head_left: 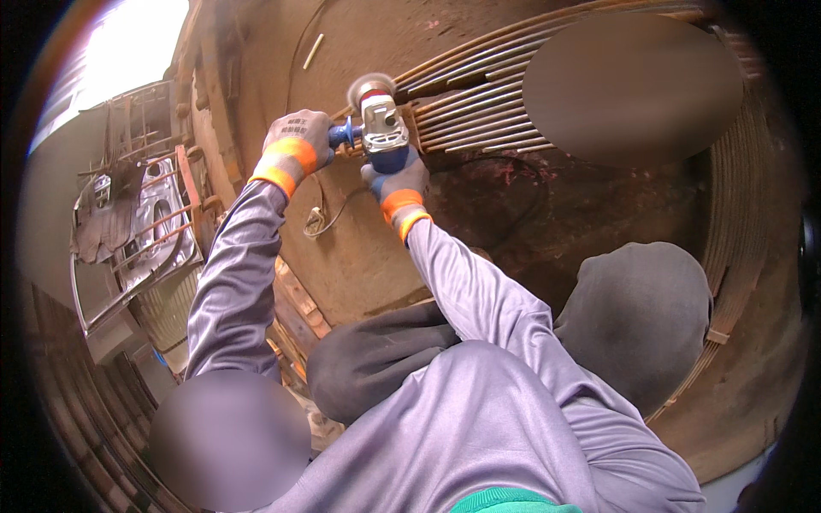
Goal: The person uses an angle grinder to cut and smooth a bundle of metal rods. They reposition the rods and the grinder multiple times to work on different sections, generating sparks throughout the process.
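Note:
An angle grinder with a silver head and blue body is held out in front of me, its round disc at the far end looking blurred. My left hand, in a grey glove with an orange cuff, is closed round the blue side handle. Gloved the same way, my right hand grips the blue body from below. Just right of the grinder lie the ends of several metal rods, side by side. The disc is close to the rod ends; I cannot tell whether it touches them.
A cord with a pale connector lies on the brown floor below the grinder. At left stands a metal frame with a dark glove-like piece hung on it. Wooden pieces lie by my left forearm. Long rods curve along the right.

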Available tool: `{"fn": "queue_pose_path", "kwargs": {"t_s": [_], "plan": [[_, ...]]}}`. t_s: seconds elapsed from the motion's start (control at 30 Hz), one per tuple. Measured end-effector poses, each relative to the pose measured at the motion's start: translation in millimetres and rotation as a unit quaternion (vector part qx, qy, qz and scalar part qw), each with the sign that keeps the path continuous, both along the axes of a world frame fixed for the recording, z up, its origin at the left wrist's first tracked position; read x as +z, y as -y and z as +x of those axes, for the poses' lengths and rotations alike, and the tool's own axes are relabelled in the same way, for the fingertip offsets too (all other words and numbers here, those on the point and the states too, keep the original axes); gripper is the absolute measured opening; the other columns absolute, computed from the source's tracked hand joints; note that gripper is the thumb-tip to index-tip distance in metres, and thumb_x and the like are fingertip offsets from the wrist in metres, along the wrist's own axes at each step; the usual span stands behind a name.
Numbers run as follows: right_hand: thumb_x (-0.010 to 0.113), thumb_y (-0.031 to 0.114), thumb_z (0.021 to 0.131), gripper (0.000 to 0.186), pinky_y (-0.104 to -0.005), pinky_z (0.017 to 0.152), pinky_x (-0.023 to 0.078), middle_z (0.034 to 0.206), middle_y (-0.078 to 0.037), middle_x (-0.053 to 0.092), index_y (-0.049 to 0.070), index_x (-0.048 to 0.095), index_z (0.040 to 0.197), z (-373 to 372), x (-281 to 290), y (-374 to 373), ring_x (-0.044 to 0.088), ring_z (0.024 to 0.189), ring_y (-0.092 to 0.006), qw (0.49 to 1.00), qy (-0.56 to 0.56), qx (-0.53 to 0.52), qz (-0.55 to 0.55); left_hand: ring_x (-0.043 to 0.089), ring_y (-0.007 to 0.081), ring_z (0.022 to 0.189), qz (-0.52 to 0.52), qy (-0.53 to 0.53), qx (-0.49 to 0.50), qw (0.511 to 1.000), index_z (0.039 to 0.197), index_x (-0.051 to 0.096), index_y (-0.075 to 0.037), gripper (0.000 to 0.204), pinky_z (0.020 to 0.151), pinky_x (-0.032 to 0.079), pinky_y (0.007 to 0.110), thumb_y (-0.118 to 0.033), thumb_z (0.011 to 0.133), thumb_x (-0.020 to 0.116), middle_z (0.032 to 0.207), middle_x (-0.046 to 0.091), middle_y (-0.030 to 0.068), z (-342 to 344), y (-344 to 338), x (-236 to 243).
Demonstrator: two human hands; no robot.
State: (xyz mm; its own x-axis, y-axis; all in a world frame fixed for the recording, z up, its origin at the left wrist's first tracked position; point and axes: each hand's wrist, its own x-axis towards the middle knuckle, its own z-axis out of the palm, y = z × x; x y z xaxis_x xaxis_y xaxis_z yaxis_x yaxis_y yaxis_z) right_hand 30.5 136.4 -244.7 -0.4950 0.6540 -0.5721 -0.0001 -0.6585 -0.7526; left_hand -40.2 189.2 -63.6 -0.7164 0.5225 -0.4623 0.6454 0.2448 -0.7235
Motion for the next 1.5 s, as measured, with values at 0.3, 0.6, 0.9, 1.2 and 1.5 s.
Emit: {"fn": "queue_pose_path", "kwargs": {"t_s": [0.3, 0.6, 0.9, 1.2, 1.5], "plan": [[0.088, 0.02, 0.058, 0.053, -0.0401, 0.085, 0.058, 0.096, -0.013, 0.076, 0.01, 0.07, 0.107, -1, -3, -3, 0.074, 0.089, -0.0252, 0.999, -0.025, -0.023, 0.001, 0.074, 0.0331, 0.103, 0.01, 0.008, -0.008, 1.0, 0.11, 0.079, -0.017, 0.027, 0.093, 0.058, 0.046, -0.023, 0.085, 0.073, 0.108, 0.077, 0.0144, 0, -1, -2], [0.088, 0.019, 0.058, 0.056, -0.0381, 0.082, 0.058, 0.095, -0.012, 0.076, 0.009, 0.069, 0.11, -1, -12, -2, 0.073, 0.086, -0.0216, 0.999, -0.026, -0.015, 0.024, 0.074, 0.0333, 0.101, 0.012, -0.001, 0.007, 1.0, 0.107, 0.08, -0.017, 0.025, 0.092, 0.058, 0.045, -0.022, 0.084, 0.072, 0.106, 0.077, 0.0137, 1, 0, -7], [0.088, 0.029, 0.06, 0.055, -0.0399, 0.084, 0.058, 0.098, -0.015, 0.077, 0.009, 0.071, 0.109, -2, -17, -10, 0.075, 0.091, -0.0288, 0.997, -0.053, -0.024, 0.042, 0.074, 0.0338, 0.101, 0.05, 0.004, -0.012, 0.999, 0.105, 0.08, -0.016, 0.025, 0.092, 0.058, 0.046, -0.022, 0.082, 0.072, 0.104, 0.077, 0.0147, -7, 5, -12], [0.086, 0.027, 0.062, 0.048, -0.038, 0.085, 0.058, 0.097, -0.012, 0.077, 0.01, 0.073, 0.105, 0, -14, -12, 0.075, 0.091, -0.0254, 0.999, 0.002, 0.013, 0.031, 0.074, 0.0339, 0.104, 0.017, 0.005, 0.019, 1.0, 0.111, 0.079, -0.015, 0.028, 0.094, 0.058, 0.045, -0.021, 0.085, 0.071, 0.111, 0.077, 0.0157, 15, -12, 0], [0.09, 0.024, 0.057, 0.052, -0.0392, 0.088, 0.058, 0.099, -0.011, 0.078, 0.012, 0.074, 0.105, 16, 8, -20, 0.076, 0.09, -0.0266, 0.998, -0.035, 0.022, -0.042, 0.074, 0.0348, 0.107, -0.021, -0.034, 0.017, 0.999, 0.112, 0.079, -0.013, 0.029, 0.094, 0.058, 0.045, -0.018, 0.086, 0.069, 0.113, 0.076, 0.0168, 31, -29, 14]]}}
